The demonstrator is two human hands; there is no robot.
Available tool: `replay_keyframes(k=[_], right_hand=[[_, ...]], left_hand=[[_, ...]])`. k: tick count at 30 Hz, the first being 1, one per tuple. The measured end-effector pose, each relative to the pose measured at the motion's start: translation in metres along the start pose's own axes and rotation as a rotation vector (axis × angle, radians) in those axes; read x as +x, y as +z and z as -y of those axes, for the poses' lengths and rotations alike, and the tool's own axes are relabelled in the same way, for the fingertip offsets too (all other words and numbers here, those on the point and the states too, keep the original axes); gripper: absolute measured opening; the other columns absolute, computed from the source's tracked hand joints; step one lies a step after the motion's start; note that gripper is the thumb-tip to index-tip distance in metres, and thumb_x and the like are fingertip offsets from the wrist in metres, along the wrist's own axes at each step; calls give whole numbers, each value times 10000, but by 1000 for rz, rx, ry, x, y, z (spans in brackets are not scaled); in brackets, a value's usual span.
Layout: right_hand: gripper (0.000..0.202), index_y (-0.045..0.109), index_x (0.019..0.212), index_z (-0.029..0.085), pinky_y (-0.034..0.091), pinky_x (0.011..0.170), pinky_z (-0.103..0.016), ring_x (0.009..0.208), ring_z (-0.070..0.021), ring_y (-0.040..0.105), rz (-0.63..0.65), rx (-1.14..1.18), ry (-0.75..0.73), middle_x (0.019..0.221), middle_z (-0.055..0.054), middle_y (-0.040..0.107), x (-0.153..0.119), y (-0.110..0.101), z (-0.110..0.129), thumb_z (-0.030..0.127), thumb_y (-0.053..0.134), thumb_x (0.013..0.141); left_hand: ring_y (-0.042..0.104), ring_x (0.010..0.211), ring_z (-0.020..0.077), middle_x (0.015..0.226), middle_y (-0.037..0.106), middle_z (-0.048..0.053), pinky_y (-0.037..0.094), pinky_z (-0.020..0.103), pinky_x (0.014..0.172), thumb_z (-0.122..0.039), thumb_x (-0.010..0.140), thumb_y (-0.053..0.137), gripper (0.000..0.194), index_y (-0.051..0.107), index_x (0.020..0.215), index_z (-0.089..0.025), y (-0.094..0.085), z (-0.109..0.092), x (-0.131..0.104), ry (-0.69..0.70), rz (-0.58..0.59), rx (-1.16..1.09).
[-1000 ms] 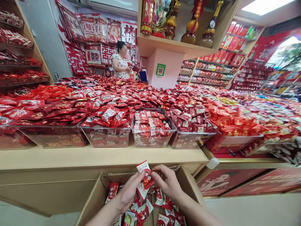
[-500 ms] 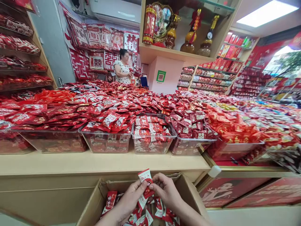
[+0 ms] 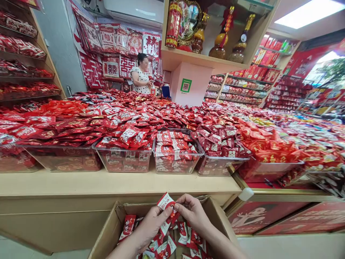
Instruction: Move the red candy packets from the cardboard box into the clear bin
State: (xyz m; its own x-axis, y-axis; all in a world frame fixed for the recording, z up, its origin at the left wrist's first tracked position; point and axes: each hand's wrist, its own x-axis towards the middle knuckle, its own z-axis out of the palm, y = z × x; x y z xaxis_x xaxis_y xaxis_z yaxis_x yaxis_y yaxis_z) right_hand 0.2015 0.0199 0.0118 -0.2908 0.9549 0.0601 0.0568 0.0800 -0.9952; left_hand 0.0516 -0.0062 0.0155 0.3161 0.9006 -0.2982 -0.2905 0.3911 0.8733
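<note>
Over an open cardboard box (image 3: 105,230) I hold small red-and-white candy packets (image 3: 166,202) between both hands. My left hand (image 3: 154,223) grips them with the thumb laid across the front; a second packet shows just under the top one. My right hand (image 3: 192,213) pinches the right edge with thumb and forefinger, its other fingers curled. Loose packets of the same kind (image 3: 165,248) lie in the box below my hands. My palms hide how many packets are held.
Clear plastic bins stand along the counter (image 3: 121,183); one holds neatly stacked red-and-white packets (image 3: 178,145), another maroon packets (image 3: 219,140). Heaped red packets spread behind them. A wooden cabinet (image 3: 188,59) overhangs the counter. A person (image 3: 140,77) stands at the back.
The packets in my hands have tilted so the upper end leans further left. My right hand has shifted slightly up, its fingers still at the packet's edge.
</note>
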Motion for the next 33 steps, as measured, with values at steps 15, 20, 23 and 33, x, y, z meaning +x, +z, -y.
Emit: replay_keyframes(k=[15, 20, 23, 33], right_hand=[[239, 590, 718, 144, 362, 546, -209, 575, -103, 454, 131, -51, -63, 615, 6, 533, 0, 5, 10, 379, 559, 689], [278, 525, 628, 136, 320, 471, -189, 483, -75, 412, 61, 106, 36, 517, 34, 488, 2, 4, 11, 392, 631, 611], [296, 501, 621, 139, 300, 436, -182, 443, -61, 384, -47, 152, 94, 503, 41, 483, 2, 2, 13, 398, 641, 593], [251, 443, 607, 149, 298, 400, -163, 393, -38, 391, -13, 293, 188, 488, 54, 489, 5, -9, 7, 328, 617, 635]], left_hand=[[514, 924, 255, 894, 652, 15, 386, 306, 791, -355, 714, 559, 336, 602, 991, -170, -5, -2, -5, 155, 151, 481], [516, 912, 233, 873, 643, 21, 380, 294, 804, -369, 734, 534, 320, 608, 958, -151, 0, -7, -6, 198, 211, 449], [542, 746, 195, 764, 633, 25, 421, 263, 660, -399, 716, 542, 299, 617, 826, -132, -1, -3, -4, 137, 175, 399], [431, 550, 104, 581, 522, -39, 337, 182, 528, -418, 715, 524, 278, 584, 685, -148, -13, -9, 6, 182, -29, 369]])
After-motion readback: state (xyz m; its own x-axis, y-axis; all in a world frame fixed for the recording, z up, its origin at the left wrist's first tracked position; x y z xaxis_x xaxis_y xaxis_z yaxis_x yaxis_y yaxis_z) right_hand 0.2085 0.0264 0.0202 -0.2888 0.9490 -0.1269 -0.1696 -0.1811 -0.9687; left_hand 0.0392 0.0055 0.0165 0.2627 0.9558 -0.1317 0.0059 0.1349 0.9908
